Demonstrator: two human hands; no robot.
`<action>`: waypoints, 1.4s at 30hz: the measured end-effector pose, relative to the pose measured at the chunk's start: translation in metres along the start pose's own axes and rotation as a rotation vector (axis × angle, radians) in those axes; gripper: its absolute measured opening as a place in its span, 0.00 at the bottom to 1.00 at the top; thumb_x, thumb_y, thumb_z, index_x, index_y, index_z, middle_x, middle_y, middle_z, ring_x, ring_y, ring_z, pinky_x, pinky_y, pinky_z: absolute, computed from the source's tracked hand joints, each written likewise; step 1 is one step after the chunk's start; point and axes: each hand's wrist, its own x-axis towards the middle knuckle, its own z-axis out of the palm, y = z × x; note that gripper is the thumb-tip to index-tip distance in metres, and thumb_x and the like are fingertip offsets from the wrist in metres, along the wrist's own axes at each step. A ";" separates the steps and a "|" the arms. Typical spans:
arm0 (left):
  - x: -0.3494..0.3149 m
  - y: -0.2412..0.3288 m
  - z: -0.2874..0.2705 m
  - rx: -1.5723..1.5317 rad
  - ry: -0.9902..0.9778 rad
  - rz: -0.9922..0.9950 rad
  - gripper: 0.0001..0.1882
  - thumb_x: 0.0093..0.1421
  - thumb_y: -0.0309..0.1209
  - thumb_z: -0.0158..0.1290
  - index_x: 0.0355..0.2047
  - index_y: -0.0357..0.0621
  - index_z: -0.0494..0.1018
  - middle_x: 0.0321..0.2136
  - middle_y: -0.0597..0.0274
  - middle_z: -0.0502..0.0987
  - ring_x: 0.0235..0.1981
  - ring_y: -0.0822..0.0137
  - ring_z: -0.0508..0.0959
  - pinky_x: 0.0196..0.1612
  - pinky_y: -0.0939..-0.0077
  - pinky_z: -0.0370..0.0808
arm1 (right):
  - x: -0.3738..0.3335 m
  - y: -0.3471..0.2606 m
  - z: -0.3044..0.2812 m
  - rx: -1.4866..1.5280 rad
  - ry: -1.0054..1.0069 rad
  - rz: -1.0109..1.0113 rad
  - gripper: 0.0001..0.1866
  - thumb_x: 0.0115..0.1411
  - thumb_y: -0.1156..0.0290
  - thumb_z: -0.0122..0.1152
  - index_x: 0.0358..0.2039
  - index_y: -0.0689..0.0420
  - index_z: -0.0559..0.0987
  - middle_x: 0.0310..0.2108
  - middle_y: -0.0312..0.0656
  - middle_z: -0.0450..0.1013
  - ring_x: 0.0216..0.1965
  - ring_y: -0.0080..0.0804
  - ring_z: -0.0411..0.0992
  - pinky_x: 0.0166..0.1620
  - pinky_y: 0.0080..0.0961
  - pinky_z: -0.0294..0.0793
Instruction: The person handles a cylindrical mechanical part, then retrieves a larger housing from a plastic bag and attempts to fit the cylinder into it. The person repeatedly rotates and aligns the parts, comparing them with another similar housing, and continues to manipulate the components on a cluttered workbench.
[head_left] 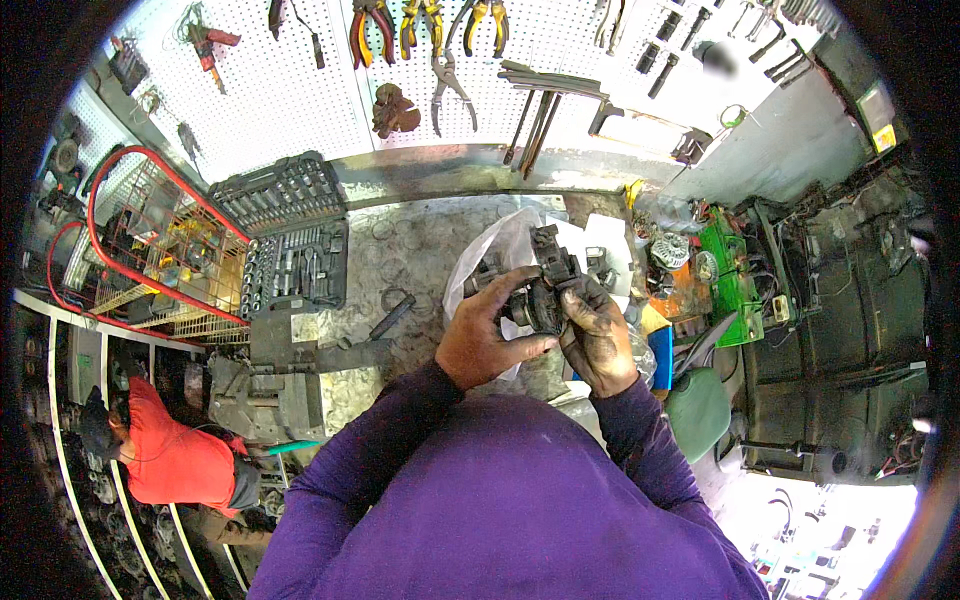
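Reference point is the open socket case (335,287) on the counter (415,235). Well to the right of the case, a dark mechanical part (543,308) is held above the counter. The left hand (485,335) has its grip closed on the part's left side; the right hand (598,340) has its grip closed on its right side, thumb against the part. A translucent plastic bag (488,242) lies right of the case, partly behind the hands. A short dark tube (392,317) rests between case and bag. A green crate (738,295) stands far right of the case. Beyond the case, pliers (371,38) hang on a white pegboard (320,95).
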 end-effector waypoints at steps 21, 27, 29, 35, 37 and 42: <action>0.002 -0.010 -0.001 -0.580 0.104 -0.303 0.33 0.58 0.32 0.69 0.61 0.34 0.71 0.51 0.58 0.81 0.48 0.67 0.82 0.52 0.72 0.80 | 0.009 0.004 -0.008 -0.018 -0.141 -0.034 0.23 0.70 0.70 0.60 0.62 0.66 0.71 0.59 0.51 0.74 0.60 0.43 0.75 0.64 0.40 0.73; -0.004 -0.028 -0.010 -0.876 -0.049 -0.351 0.39 0.62 0.48 0.66 0.64 0.35 0.68 0.53 0.56 0.80 0.49 0.63 0.82 0.50 0.68 0.82 | 0.002 0.002 -0.013 -0.198 -0.120 -0.041 0.29 0.67 0.65 0.65 0.65 0.66 0.71 0.55 0.44 0.77 0.53 0.32 0.75 0.57 0.31 0.74; -0.004 -0.031 -0.013 -1.057 -0.141 -0.301 0.37 0.67 0.40 0.62 0.70 0.36 0.62 0.58 0.56 0.77 0.54 0.63 0.80 0.55 0.68 0.81 | 0.001 -0.005 -0.018 -0.353 -0.136 -0.013 0.29 0.66 0.64 0.66 0.63 0.65 0.73 0.52 0.42 0.78 0.50 0.29 0.75 0.55 0.29 0.74; -0.012 -0.029 -0.005 -0.986 0.009 -0.384 0.40 0.66 0.49 0.61 0.71 0.41 0.61 0.60 0.52 0.76 0.53 0.57 0.82 0.50 0.59 0.85 | 0.002 -0.008 -0.024 -0.511 -0.130 -0.041 0.24 0.65 0.63 0.68 0.56 0.65 0.77 0.45 0.39 0.80 0.44 0.26 0.75 0.51 0.26 0.74; -0.011 -0.029 -0.005 -0.989 0.010 -0.435 0.38 0.68 0.49 0.59 0.71 0.42 0.61 0.61 0.53 0.76 0.54 0.57 0.82 0.51 0.58 0.85 | 0.003 -0.009 -0.027 -0.546 -0.127 -0.025 0.23 0.64 0.63 0.68 0.55 0.64 0.78 0.44 0.39 0.80 0.44 0.26 0.75 0.50 0.26 0.75; -0.008 -0.029 -0.005 -1.008 0.027 -0.467 0.35 0.71 0.49 0.54 0.72 0.45 0.60 0.62 0.55 0.75 0.56 0.58 0.80 0.49 0.59 0.84 | 0.006 -0.012 -0.033 -0.663 -0.138 0.038 0.23 0.65 0.63 0.67 0.55 0.64 0.78 0.42 0.41 0.80 0.43 0.28 0.76 0.51 0.27 0.75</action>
